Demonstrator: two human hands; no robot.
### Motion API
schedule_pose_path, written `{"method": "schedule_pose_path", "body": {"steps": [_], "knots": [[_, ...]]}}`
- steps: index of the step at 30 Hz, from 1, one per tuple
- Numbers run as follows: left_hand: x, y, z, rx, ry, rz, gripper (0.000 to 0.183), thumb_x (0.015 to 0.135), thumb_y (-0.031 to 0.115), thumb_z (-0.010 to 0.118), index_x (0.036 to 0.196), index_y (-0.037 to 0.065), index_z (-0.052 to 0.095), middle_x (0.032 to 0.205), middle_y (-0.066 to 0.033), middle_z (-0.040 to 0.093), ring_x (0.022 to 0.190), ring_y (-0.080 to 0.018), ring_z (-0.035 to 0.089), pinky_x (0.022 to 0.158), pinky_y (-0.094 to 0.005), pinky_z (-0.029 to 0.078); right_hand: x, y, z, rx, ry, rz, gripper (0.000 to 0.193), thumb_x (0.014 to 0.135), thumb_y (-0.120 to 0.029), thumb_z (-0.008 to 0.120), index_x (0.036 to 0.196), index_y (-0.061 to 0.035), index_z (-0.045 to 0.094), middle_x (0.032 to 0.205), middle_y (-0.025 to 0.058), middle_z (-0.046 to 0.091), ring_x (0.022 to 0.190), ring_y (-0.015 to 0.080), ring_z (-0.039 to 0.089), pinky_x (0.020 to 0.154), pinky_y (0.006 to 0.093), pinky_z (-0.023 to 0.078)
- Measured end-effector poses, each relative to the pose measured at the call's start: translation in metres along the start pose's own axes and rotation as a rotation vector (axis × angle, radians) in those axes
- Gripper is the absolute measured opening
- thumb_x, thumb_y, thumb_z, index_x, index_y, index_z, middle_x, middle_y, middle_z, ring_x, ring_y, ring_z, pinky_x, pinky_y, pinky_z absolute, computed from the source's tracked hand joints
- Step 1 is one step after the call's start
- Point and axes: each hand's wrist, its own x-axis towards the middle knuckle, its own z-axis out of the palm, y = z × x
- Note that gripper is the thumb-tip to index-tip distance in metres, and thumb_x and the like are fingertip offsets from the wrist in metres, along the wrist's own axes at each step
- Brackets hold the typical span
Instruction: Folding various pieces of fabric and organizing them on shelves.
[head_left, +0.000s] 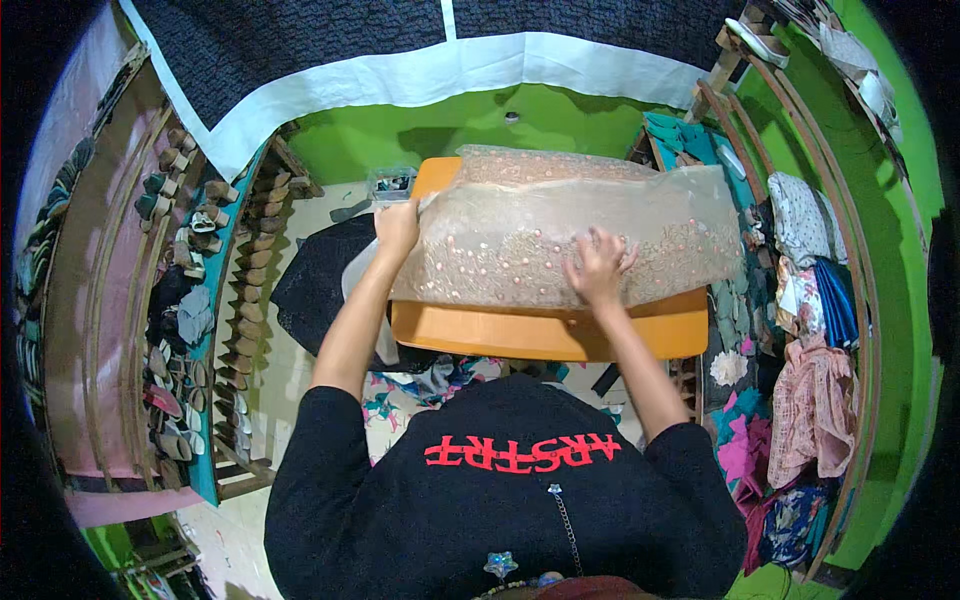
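Note:
A sheer beige embroidered fabric (560, 215) with small pinkish dots lies across an orange table (500, 328), with its far part folded over in a second layer. At the fabric's left end, my left hand (398, 228) is closed around its edge. My right hand (600, 265) rests on the embroidered band right of the middle, its fingers apart and slightly curled, a little blurred. Beside my left forearm, a pale piece (358, 268) sticks out past the table's left side; I cannot make out what it is.
A small clear box (391, 183) stands at the table's far left corner. Black fabric (320, 285) lies left of the table. Wooden racks with shoes and shoe lasts (250, 275) line the left side. Folded cloths (805, 400) hang and lie on the right rack; colourful scraps (385, 400) lie below.

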Motion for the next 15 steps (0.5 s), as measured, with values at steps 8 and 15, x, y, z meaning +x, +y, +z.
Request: {"method": "schedule_pose_path", "body": {"steps": [8,15], "knots": [[-0.092,0.087,0.037,-0.047,0.354,0.206,0.059,0.062,0.025,0.060,0.118,0.015,0.041,0.128,-0.0119,0.028,0.120,-0.0311,0.021,0.093,-0.0519,0.014,-0.062,0.003,0.037,0.097,-0.663,-0.040,0.094,0.053,-0.058,0.063,0.125,-0.0096,0.028,0.129,0.0167,0.028,0.118,0.0368,0.026,0.093,0.0596,0.015],[-0.183,0.092,0.068,-0.422,0.067,0.158,0.042,0.067,0.020,0.061,0.104,0.009,0.046,0.108,-0.0129,0.040,0.097,-0.0251,0.040,0.083,-0.0423,0.031,-0.061,0.001,0.043,0.058,-0.718,-0.055,0.065,0.069,-0.030,0.062,0.125,-0.0163,0.031,0.120,0.0173,0.039,0.108,0.0358,0.038,0.089,0.0530,0.030]]}}
